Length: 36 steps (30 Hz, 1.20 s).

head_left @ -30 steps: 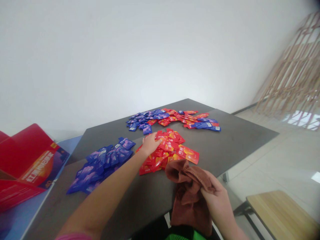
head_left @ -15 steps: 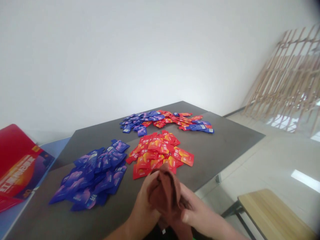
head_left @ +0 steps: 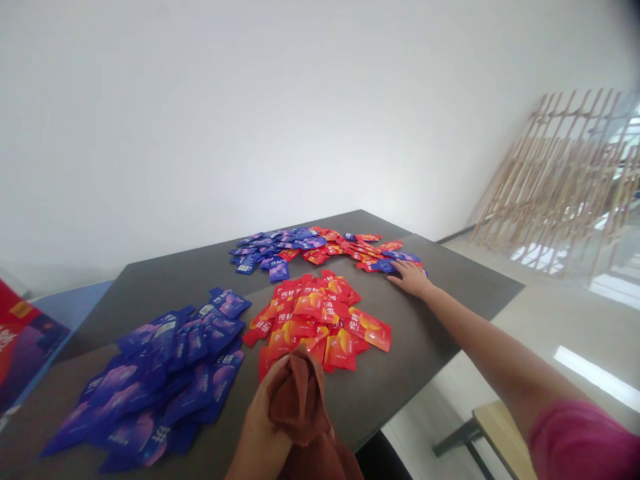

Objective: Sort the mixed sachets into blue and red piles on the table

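"Head view: which hand is nearer to the flat, shiny blue sachets (head_left: 383, 266) at the right end of the far mixed pile?"

"It is the right hand (head_left: 410, 277). Its fingers are slightly spread, the tips over or on these sachets; I cannot tell if they grip. The sachets' long axis runs roughly sideways on the dark grey table (head_left: 470, 277)."

"And the left hand (head_left: 263, 417)?"

"It holds a bunched, soft brown cloth (head_left: 305, 407), just before the red-orange sachet heap (head_left: 310, 313). From it, the blue sachets lie farther, to the right."
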### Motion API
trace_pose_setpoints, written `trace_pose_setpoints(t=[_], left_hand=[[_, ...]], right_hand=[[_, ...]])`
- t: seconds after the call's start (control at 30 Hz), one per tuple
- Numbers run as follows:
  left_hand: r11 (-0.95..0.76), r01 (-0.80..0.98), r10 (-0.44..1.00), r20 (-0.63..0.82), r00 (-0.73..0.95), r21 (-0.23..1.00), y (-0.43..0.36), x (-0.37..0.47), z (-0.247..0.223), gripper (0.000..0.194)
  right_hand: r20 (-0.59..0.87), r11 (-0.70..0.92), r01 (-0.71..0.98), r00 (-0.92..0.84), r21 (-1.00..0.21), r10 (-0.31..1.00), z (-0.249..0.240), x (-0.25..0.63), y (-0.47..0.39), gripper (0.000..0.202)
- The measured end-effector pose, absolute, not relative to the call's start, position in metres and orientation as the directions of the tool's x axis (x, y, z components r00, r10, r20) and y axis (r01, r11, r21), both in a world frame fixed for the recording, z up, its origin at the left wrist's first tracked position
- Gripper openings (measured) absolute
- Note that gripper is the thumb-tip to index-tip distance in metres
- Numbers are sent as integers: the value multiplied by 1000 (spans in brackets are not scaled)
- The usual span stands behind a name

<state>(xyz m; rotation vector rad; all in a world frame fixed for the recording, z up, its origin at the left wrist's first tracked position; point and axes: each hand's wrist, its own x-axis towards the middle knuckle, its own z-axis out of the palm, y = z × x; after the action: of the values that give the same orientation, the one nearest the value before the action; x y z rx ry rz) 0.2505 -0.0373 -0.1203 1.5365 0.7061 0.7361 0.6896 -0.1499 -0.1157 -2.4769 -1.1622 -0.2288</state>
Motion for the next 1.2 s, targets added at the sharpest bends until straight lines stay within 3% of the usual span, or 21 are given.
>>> trace_pose_setpoints(t=[0.3,0.5,0.7,0.87,1.2], left_hand=[[-107,78,760,31,649,991,-44,244,-117,54],[-164,51,754,92,650,985,-40,247,-120,56],[-260,60,717,151,680,964,-36,246,-125,58],[-343,51,703,221,676,938,-34,247,-127,57],[-413,34,675,281,682,910,-33,250,-123,58]], right_hand=[[182,-570,820,569,-49,802,-132,706,-213,41],[213,-583,812,566,22,796,-110,706,-165,42],[101,-594,803,587,47,803,-101,708,-95,41],[3,-650,758,651,41,759,-95,706,-84,35],[-55,-742,664,740,-94,670,-86,693,-93,35]])
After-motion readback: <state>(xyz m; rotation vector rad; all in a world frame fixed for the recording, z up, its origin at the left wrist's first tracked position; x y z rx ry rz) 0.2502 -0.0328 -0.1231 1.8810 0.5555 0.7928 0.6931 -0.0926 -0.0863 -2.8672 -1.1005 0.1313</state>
